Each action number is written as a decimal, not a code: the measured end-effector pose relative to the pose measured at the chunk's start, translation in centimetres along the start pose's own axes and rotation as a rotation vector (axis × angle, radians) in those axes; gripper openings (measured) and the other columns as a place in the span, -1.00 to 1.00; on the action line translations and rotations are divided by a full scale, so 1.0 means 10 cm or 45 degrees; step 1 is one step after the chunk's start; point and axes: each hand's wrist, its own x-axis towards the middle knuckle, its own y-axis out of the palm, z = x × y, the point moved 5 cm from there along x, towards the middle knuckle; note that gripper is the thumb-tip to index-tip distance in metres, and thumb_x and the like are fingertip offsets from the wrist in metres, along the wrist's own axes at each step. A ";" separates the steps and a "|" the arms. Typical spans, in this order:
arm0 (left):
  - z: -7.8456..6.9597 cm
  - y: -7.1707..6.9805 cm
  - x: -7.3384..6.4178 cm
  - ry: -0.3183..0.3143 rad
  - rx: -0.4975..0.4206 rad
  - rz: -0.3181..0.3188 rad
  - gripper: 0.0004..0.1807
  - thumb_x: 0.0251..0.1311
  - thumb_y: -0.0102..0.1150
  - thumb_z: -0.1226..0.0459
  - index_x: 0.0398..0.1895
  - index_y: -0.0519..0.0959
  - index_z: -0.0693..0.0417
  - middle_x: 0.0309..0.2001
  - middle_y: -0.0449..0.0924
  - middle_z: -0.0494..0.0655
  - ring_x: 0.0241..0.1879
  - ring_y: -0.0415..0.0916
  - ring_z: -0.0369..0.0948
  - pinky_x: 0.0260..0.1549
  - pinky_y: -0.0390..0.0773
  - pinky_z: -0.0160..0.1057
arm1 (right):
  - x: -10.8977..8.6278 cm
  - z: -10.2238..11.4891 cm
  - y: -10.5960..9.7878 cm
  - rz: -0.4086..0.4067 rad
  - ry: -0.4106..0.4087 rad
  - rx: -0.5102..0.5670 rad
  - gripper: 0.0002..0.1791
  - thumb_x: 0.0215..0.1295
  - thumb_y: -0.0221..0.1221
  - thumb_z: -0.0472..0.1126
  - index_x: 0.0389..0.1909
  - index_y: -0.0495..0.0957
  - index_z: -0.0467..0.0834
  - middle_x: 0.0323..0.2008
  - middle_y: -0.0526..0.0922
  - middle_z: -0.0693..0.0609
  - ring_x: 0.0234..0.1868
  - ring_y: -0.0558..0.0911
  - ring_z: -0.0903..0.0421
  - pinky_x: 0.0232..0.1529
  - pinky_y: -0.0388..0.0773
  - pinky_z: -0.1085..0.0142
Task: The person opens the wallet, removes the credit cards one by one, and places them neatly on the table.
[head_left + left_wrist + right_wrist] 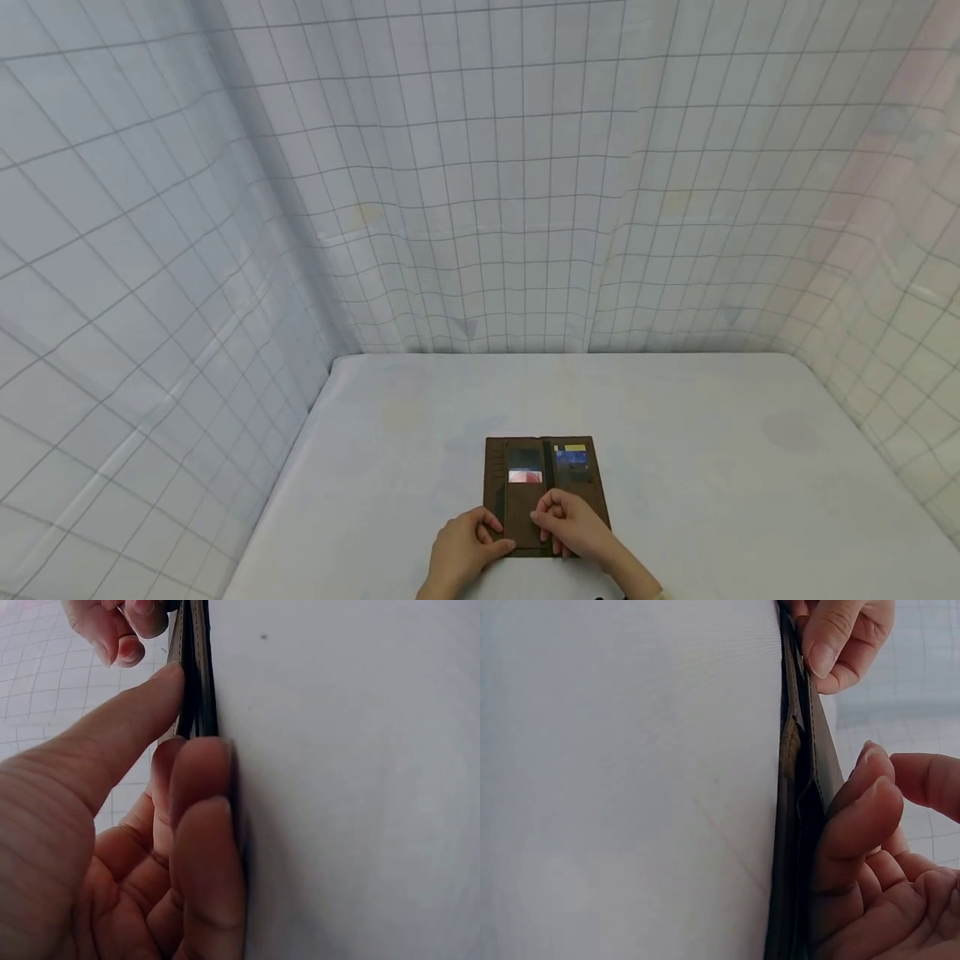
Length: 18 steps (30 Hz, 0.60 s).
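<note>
White table (712, 467), pale gridded curtains (510, 192) round you. Your left hand (459, 550) pinches the brown wallet (521, 510); your right hand (576, 525) rests there, fingers bent, grip unclear.

I have a white desk (690, 483) spread out beneath the fingers (487, 517), with rounded far corners. Ahead of the fingers I see a white back curtain (525, 167) printed with dark grid lines, rippling slightly; a matching left curtain (112, 292) and right curtain (907, 217) flank them. Low on the back cloth, beyond the fingers, I make out a dark triangular mark (467, 327). A faint yellowish patch (405, 414) lies ahead and left of the fingers, a dull round blotch (791, 429) well to their right.
</note>
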 end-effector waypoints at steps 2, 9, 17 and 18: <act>0.00 0.00 0.00 0.001 -0.003 0.001 -0.72 -0.06 0.44 0.06 -0.43 0.54 -0.04 -0.73 0.38 -0.34 -0.78 0.31 -0.35 -0.70 0.29 -0.32 | 0.00 0.01 0.00 0.002 -0.011 -0.006 -0.77 0.34 0.16 -0.10 -0.30 0.45 -0.21 -0.59 0.55 0.01 -0.72 0.43 0.23 -0.71 0.37 0.44; 0.00 0.00 -0.01 0.006 -0.006 -0.004 -0.71 -0.07 0.44 0.05 -0.44 0.54 -0.04 -0.74 0.38 -0.33 -0.81 0.34 -0.32 -0.71 0.28 -0.32 | 0.04 0.02 -0.08 -0.009 -0.016 -0.053 -0.79 0.37 0.13 -0.14 -0.28 0.46 -0.24 -0.55 0.58 -0.01 -0.70 0.49 0.18 -0.70 0.44 0.35; -0.01 -0.01 -0.01 0.009 0.041 -0.027 -0.71 -0.07 0.44 0.04 -0.45 0.54 -0.05 -0.76 0.37 -0.35 -0.81 0.33 -0.35 -0.70 0.28 -0.32 | 0.25 0.13 -0.31 -0.135 -0.116 -0.333 -0.79 0.34 0.15 -0.15 -0.29 0.54 -0.25 -0.51 0.54 0.03 -0.61 0.52 0.14 -0.63 0.50 0.29; -0.01 -0.01 -0.01 0.008 0.045 -0.027 -0.70 -0.07 0.44 0.04 -0.45 0.54 -0.05 -0.75 0.37 -0.35 -0.81 0.33 -0.35 -0.70 0.28 -0.32 | 0.29 0.15 -0.34 -0.150 -0.120 -0.358 -0.80 0.34 0.15 -0.16 -0.28 0.55 -0.25 -0.50 0.54 0.04 -0.59 0.52 0.14 -0.61 0.50 0.29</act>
